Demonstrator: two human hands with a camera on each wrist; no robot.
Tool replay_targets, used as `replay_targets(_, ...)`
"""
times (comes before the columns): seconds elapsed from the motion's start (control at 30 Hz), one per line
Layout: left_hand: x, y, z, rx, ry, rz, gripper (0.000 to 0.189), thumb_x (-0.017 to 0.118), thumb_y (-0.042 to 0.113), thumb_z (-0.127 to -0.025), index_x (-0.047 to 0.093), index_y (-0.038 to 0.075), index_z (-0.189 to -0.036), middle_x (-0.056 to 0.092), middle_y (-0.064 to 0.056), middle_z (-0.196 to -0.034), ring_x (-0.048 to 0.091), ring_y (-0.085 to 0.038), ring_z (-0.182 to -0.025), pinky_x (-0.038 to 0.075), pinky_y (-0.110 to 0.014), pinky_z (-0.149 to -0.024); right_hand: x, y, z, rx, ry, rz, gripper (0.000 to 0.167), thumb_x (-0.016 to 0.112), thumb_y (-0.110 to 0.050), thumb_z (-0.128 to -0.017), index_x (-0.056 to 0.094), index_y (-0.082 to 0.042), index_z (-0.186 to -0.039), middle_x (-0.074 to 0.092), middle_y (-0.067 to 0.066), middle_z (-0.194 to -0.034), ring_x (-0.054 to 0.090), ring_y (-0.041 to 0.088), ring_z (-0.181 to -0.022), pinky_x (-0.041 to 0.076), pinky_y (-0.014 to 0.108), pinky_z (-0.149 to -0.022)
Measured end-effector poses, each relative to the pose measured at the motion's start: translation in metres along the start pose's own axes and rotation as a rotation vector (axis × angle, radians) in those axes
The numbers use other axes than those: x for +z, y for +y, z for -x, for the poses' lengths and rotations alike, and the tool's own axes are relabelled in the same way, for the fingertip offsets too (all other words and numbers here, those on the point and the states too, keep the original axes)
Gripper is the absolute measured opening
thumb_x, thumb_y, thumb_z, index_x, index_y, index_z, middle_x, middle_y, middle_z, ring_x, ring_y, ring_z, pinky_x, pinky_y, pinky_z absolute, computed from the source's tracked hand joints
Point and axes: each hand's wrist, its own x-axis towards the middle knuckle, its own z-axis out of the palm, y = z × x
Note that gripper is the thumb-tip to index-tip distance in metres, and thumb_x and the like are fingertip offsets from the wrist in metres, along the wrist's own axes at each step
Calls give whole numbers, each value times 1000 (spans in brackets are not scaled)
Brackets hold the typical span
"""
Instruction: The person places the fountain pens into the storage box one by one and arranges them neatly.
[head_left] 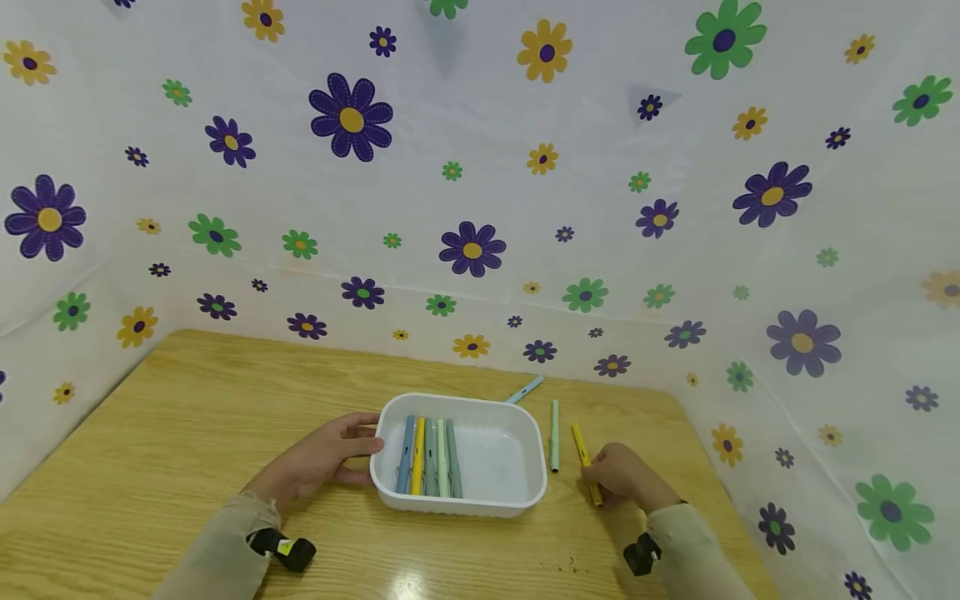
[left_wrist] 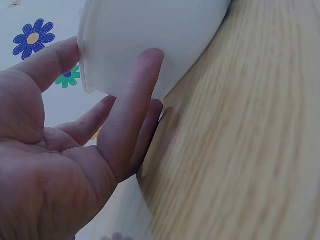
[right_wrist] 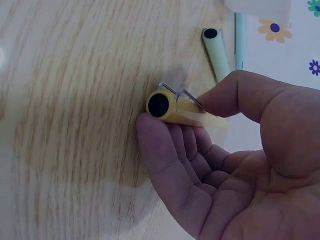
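A white plastic box (head_left: 502, 506) holds several pens side by side at its left end: a blue pen (head_left: 406, 454), a yellow one and several green ones. Against the left end of that box rests my left hand (head_left: 330, 454), its rather straight fingers touching the rim and outer wall in the left wrist view. To the right, my right hand (head_left: 622, 473) pinches a yellow pen (head_left: 581, 446) between thumb and fingers. In the right wrist view, the pen's black round end and wire clip face the camera, close over the table.
A light green pen (head_left: 554, 437) lies between the box and my right hand. Behind the box's right corner is a light blue pen (head_left: 527, 389), partly hidden. The wooden table (head_left: 225, 400) meets a white flower-print cloth (head_left: 420, 200) at the back and sides.
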Motion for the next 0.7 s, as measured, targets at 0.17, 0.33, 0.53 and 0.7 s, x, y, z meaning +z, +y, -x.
replay_targets(0.17,0,0,0,-4,5,-2,72,69,25,-101,32,1,-158,50,-26,-147,65,-30,-120,61,-50,-92,-3,5,1,-43,39,-49,29,68,-8,-94,51,-6,-71,52,5,-65,53,16,-53,60,33,-51)
replay_targets(0.33,1,1,0,-2,6,-2,73,70,25,-101,31,1,-159,49,-26,-147,65,-30,-120,61,-50,-92,-8,8,3,-83,63,-148,14,64,-5,-97,52,3,-96,56,15,-88,58,22,-66,63,39,-57)
replay_targets(0.53,2,2,1,7,-11,6,75,69,25,-102,29,-1,-160,45,-29,-149,64,-31,-122,61,-50,-93,-10,13,4,-100,86,-258,29,64,-4,-100,51,5,-123,64,21,-103,67,26,-74,64,44,-64)
replay_targets(0.7,2,3,2,8,-7,7,73,68,24,-103,29,-1,-160,44,-30,-150,63,-32,-123,61,-50,-93,-12,16,3,-145,150,-271,35,65,-6,-101,52,6,-131,67,19,-102,71,26,-77,65,44,-69)
